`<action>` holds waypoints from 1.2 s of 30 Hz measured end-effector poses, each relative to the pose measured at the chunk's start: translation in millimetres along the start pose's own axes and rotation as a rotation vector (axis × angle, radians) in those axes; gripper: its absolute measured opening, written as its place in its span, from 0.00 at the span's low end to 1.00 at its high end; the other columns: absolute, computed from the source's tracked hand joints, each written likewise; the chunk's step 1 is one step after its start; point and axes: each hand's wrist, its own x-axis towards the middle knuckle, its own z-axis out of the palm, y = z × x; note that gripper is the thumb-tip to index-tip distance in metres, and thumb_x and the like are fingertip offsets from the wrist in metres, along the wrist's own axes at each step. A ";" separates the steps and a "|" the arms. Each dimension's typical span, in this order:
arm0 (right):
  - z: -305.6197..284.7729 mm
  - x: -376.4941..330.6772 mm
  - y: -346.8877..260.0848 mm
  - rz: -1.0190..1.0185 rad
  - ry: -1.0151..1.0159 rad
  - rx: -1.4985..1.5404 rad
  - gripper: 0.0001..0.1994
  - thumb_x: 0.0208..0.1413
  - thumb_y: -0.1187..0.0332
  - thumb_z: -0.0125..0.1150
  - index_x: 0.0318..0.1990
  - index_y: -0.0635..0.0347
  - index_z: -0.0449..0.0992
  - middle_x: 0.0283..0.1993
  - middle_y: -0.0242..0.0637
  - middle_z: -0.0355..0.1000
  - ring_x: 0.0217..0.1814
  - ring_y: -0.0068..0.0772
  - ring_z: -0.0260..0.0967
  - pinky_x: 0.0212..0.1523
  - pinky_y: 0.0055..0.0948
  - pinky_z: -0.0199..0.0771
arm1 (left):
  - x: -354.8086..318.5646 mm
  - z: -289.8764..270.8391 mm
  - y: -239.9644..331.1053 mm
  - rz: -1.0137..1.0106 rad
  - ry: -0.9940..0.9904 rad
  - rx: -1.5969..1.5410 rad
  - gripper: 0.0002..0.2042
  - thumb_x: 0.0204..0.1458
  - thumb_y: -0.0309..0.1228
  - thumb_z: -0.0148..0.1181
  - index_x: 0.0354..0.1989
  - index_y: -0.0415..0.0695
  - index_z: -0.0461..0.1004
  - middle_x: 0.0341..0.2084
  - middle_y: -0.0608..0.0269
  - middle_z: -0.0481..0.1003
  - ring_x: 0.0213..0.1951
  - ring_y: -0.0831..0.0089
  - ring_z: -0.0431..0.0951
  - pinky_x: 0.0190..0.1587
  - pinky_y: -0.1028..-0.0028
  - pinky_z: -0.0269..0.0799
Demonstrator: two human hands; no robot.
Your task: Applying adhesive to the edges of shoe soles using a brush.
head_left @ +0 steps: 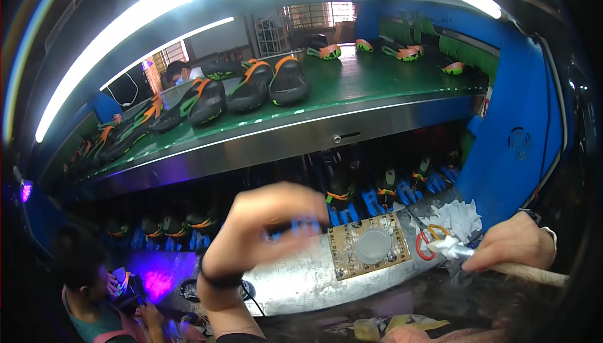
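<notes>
Head: dish [374, 259] on cardboard [343, 259], contents unclear

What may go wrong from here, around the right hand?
The wooden-handled tool in the right hand has its white tip beside the scissors' red handle loop; it might snag there. Crumpled white scraps lie close to that tip, so some could cling to it.

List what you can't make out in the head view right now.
In the head view:
Left hand: motion blur obscures whether it holds anything.
Wooden-handled tool: its gripped section is hidden by the right hand.
Lower-rack shoes: deep shadow obscures some outlines.
Left forearm: cut off by the lower edge.
</notes>
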 end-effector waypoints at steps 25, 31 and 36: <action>191.6 11.1 160.8 0.298 0.635 1.413 0.26 0.55 0.51 0.41 0.51 0.65 0.54 0.47 0.46 0.64 0.38 0.34 0.70 0.28 0.27 0.74 | -90.9 71.2 -2.4 0.050 0.227 0.292 0.06 0.39 0.24 0.54 0.26 0.38 0.66 0.27 0.54 0.71 0.36 0.56 0.71 0.41 0.61 0.65; 196.8 -7.2 162.4 0.493 0.722 1.191 0.18 0.53 0.61 0.48 0.46 0.65 0.61 0.36 0.43 0.70 0.38 0.25 0.69 0.37 0.19 0.70 | -123.1 73.7 -40.1 -0.028 0.277 -0.181 0.06 0.40 0.26 0.53 0.26 0.37 0.67 0.28 0.52 0.69 0.42 0.54 0.68 0.45 0.60 0.61; 212.1 -13.3 140.8 0.612 0.643 1.011 0.11 0.45 0.77 0.53 0.39 0.65 0.65 0.31 0.36 0.68 0.34 0.22 0.66 0.39 0.19 0.65 | -135.6 77.9 -71.0 0.025 0.524 -0.289 0.09 0.47 0.29 0.50 0.34 0.37 0.64 0.42 0.47 0.65 0.49 0.54 0.63 0.50 0.57 0.58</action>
